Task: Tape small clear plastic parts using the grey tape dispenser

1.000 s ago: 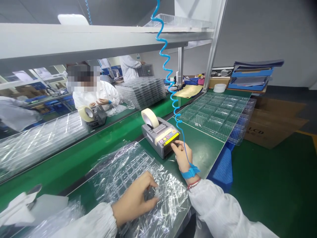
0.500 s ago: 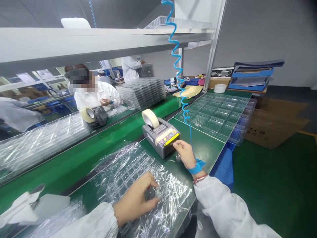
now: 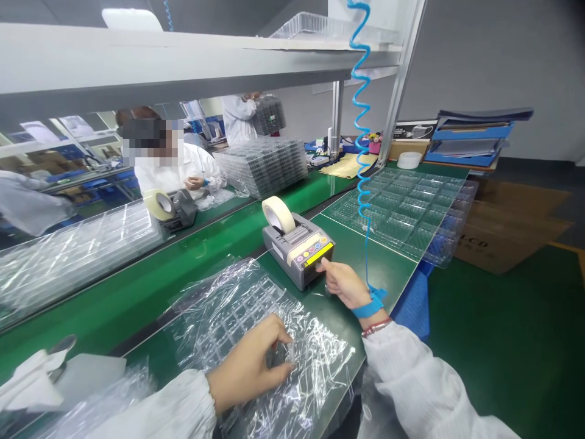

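Observation:
My left hand (image 3: 256,360) rests on a clear plastic bag (image 3: 320,360), with thumb and fingers closed round a fold of it. Inside the bag lies a clear gridded tray (image 3: 242,317). My right hand (image 3: 345,283), wearing a blue wrist strap (image 3: 370,305), pinches a small pale tape end (image 3: 319,267) at the front of a grey tape dispenser (image 3: 299,250). Its fingertips partly hide the tape. A roll of cream tape (image 3: 278,214) stands upright in the dispenser, behind the coloured buttons.
A coiled blue cord (image 3: 362,110) hangs down to the wrist strap. Clear trays (image 3: 402,207) lie at the right table edge. Beyond the green belt, a co-worker (image 3: 178,164) sits near stacked trays (image 3: 265,164) and another tape dispenser (image 3: 183,208). A shelf (image 3: 183,67) crosses above.
My right hand's fingers have drawn in and curled more at the dispenser's front. My left hand keeps its hold. The view has shifted slightly, and the far co-worker has raised a tray stack.

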A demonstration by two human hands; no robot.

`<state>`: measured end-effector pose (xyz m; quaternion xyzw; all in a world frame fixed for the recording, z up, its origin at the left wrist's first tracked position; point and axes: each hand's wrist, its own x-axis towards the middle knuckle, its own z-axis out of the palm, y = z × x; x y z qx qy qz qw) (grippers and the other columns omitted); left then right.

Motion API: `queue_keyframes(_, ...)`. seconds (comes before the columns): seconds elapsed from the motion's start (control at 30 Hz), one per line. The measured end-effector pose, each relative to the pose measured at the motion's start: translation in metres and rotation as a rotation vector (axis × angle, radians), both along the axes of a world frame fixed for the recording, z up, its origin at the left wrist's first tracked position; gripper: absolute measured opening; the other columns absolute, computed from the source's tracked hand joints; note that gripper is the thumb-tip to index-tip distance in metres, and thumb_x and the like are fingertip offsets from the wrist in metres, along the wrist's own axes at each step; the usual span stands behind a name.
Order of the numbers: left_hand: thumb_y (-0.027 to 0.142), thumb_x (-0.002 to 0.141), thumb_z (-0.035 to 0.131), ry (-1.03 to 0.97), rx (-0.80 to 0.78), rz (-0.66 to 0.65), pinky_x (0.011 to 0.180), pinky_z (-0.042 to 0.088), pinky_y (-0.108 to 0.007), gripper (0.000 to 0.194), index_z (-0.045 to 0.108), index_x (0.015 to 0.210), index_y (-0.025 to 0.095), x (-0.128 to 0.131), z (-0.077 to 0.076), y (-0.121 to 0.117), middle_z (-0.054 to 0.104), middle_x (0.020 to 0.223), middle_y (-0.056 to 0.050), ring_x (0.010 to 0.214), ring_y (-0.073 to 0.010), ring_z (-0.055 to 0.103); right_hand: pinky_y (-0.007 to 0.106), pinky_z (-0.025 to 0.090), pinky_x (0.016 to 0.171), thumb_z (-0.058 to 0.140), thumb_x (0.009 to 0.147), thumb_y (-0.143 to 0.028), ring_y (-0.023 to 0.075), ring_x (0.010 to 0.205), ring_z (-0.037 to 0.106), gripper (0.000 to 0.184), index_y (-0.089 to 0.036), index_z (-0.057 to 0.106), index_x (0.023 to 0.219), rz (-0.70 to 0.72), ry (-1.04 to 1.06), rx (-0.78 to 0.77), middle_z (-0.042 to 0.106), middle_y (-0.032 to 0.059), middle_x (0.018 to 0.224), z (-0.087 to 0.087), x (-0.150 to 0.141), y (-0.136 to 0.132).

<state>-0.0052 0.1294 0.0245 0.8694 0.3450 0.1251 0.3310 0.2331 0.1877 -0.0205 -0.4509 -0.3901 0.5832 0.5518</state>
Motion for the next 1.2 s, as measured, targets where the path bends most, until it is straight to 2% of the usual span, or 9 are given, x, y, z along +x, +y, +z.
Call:
queue_keyframes(0.13, 0.014, 0.074, 0.055, 0.004, -0.013, 0.008, 0.070, 0.040, -0.029, 0.021, 0.044, 0.089, 0.022, 0.000, 0.003, -0.002, 0.046, 0.091, -0.001, 0.080, -0.0147, 0.046, 0.020, 0.014, 0.037, 0.066, 0.061, -0.055, 0.0031, 0.036, 0.017, 0.040, -0.017, 0.052, 0.064, -0.015, -0.015, 0.016, 0.023, -0.0136, 0.039, 0.001, 0.000, 0.001)
queue_keyframes(0.33, 0.016, 0.075, 0.055, -0.003, -0.010, -0.001, 0.070, 0.041, -0.030, 0.019, 0.044, 0.090, 0.022, -0.001, 0.003, -0.003, 0.047, 0.092, -0.002, 0.080, -0.0153, 0.046, 0.020, 0.014, 0.039, 0.073, 0.058, -0.044, 0.0039, 0.039, 0.026, 0.034, -0.014, 0.056, 0.058, 0.010, -0.173, 0.048, 0.038, -0.0083, 0.042, 0.005, 0.025, -0.002)
queue_keyframes(0.63, 0.014, 0.073, 0.056, -0.017, 0.025, -0.022, 0.070, 0.041, -0.029, 0.022, 0.044, 0.089, 0.022, -0.002, 0.001, 0.000, 0.047, 0.091, -0.001, 0.080, -0.0152, 0.046, 0.021, 0.012, 0.038, 0.065, 0.065, -0.046, 0.0045, 0.035, 0.023, 0.031, -0.016, 0.058, 0.059, 0.118, -0.370, 0.028, 0.035, -0.0090, 0.040, -0.007, 0.031, 0.000)
queue_keyframes(0.77, 0.014, 0.073, 0.056, -0.021, 0.015, -0.014, 0.069, 0.041, -0.029, 0.022, 0.044, 0.089, 0.022, -0.002, 0.000, 0.000, 0.047, 0.090, -0.001, 0.079, -0.0149, 0.046, 0.023, 0.018, 0.040, 0.071, 0.058, -0.036, 0.0068, 0.039, 0.029, 0.023, -0.014, 0.064, 0.057, 0.065, -0.508, 0.052, 0.041, -0.0057, 0.042, 0.005, 0.040, -0.005)
queue_keyframes(0.87, 0.013, 0.073, 0.056, -0.017, 0.010, -0.017, 0.070, 0.041, -0.029, 0.023, 0.044, 0.090, 0.022, -0.002, -0.001, 0.001, 0.046, 0.090, -0.001, 0.080, -0.0149, 0.046, 0.024, 0.021, 0.045, 0.068, 0.062, -0.030, 0.0090, 0.044, 0.031, 0.021, -0.015, 0.069, 0.077, -0.123, -0.601, 0.113, 0.036, -0.0075, 0.044, 0.025, 0.048, -0.009)
queue_keyframes(0.93, 0.013, 0.072, 0.056, -0.015, 0.009, -0.021, 0.070, 0.041, -0.030, 0.023, 0.044, 0.091, 0.022, -0.002, -0.002, 0.001, 0.046, 0.091, -0.001, 0.080, -0.0150, 0.046, 0.024, 0.024, 0.048, 0.059, 0.069, -0.023, 0.0103, 0.047, 0.032, 0.036, -0.020, 0.064, 0.105, -0.235, -0.720, 0.228, 0.033, -0.0083, 0.048, 0.038, 0.049, -0.010)
queue_keyframes(1.0, 0.013, 0.072, 0.056, -0.017, 0.011, -0.020, 0.070, 0.040, -0.030, 0.024, 0.044, 0.091, 0.022, -0.002, -0.002, 0.001, 0.046, 0.091, -0.001, 0.080, -0.0149, 0.045, 0.024, 0.025, 0.049, 0.050, 0.071, -0.014, 0.0111, 0.047, 0.032, 0.052, -0.027, 0.055, 0.121, -0.253, -0.924, 0.351, 0.031, -0.0082, 0.048, 0.044, 0.045, -0.007)
queue_keyframes(1.1, 0.013, 0.073, 0.055, -0.015, 0.013, -0.013, 0.069, 0.040, -0.029, 0.023, 0.044, 0.090, 0.022, -0.002, 0.000, 0.001, 0.046, 0.091, -0.001, 0.080, -0.0147, 0.045, 0.024, 0.025, 0.048, 0.043, 0.069, -0.010, 0.0114, 0.044, 0.033, 0.060, -0.030, 0.051, 0.125, -0.218, -1.159, 0.399, 0.032, -0.0078, 0.046, 0.041, 0.037, -0.002)
queue_keyframes(1.2, 0.014, 0.074, 0.055, -0.007, -0.001, -0.018, 0.070, 0.040, -0.030, 0.021, 0.044, 0.091, 0.021, -0.002, 0.000, 0.001, 0.046, 0.091, -0.001, 0.080, -0.0148, 0.045, 0.024, 0.026, 0.047, 0.041, 0.070, -0.010, 0.0119, 0.043, 0.037, 0.060, -0.029, 0.050, 0.126, -0.253, -1.207, 0.355, 0.036, -0.0070, 0.046, 0.034, 0.030, 0.000)
